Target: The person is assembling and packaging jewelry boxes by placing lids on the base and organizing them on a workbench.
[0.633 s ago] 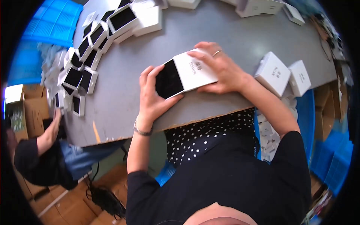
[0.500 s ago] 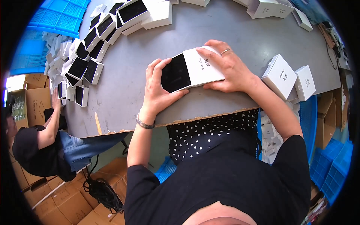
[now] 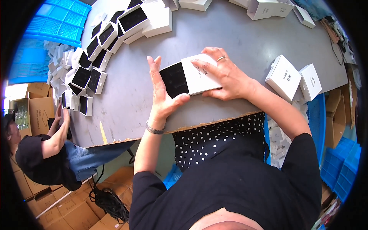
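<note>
A small white carton over the grey table has its black-lined tray showing on the left and a white cover on the right. My right hand grips the cover, fingers over its top and far edge, thumb along the near edge. Beside the tray's left end is my left hand. Its fingers stretch upward, apart from the thumb, which lies by the tray's near edge; whether it touches is unclear. Two closed white boxes, a larger one and a smaller one, sit right of my right forearm.
Black-lined open trays line the table's left side, with more white boxes along the far edge. Blue crates stand at far left. Another person works at the left end. A blue bin with white pieces is below the right edge.
My left hand's fingers have straightened and lifted off the tray's far-left edge. The carton and my right hand have shifted slightly left and nearer. The other person's hands have moved nearer.
</note>
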`<state>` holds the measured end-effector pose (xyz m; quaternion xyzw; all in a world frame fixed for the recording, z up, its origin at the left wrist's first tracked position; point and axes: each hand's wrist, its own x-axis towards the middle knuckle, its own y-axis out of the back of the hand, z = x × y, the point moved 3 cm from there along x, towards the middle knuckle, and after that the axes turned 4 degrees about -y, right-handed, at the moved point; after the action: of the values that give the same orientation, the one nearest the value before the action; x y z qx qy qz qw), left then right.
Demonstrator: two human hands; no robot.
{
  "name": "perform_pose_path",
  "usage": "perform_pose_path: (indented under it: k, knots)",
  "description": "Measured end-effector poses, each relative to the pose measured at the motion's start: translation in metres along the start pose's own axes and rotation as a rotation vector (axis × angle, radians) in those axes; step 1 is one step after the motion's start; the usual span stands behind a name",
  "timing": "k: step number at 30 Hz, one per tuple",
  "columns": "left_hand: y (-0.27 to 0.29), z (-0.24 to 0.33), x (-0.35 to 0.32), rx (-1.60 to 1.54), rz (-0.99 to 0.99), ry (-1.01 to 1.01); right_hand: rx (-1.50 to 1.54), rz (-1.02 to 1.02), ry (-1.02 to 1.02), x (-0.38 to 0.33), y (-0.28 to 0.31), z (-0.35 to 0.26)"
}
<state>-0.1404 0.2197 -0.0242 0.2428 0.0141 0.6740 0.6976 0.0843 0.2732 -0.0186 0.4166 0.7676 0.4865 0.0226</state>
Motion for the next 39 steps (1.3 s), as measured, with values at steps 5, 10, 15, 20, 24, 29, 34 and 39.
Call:
perform_pose_path:
  k: [5, 10, 15, 20, 24, 29, 34, 39]
  knots:
    - [-0.035, 0.012, 0.003, -0.167, -0.091, -0.041, 0.156, -0.043, 0.071, 0.001, -0.014, -0.011]
    - [-0.049, 0.013, 0.023, -0.26, 0.059, -0.016, -0.059, 0.0, -0.07, -0.009, -0.013, -0.013]
    - [0.007, -0.01, 0.118, 0.814, 0.234, -0.463, -0.669, -0.174, -0.387, -0.009, 0.054, 0.0]
    - [0.12, -0.045, 0.183, 1.171, 0.122, -0.192, -0.62, 0.11, -0.726, -0.149, 0.125, 0.025]
    - [0.143, -0.064, 0.196, 1.065, -0.077, -0.145, -0.851, 0.118, -0.982, -0.217, 0.175, 0.006]
    - [0.09, -0.007, 0.15, 1.08, 0.074, -0.264, -0.609, 0.33, -0.584, -0.121, 0.188, 0.048]
    - [0.008, 0.012, 0.049, 0.987, -0.006, -0.109, -0.901, 0.236, -0.185, 0.018, 0.18, 0.163]
    - [-0.012, 0.043, -0.029, 0.912, 0.027, 0.085, -0.709, 0.116, -0.172, 0.025, 0.183, 0.151]
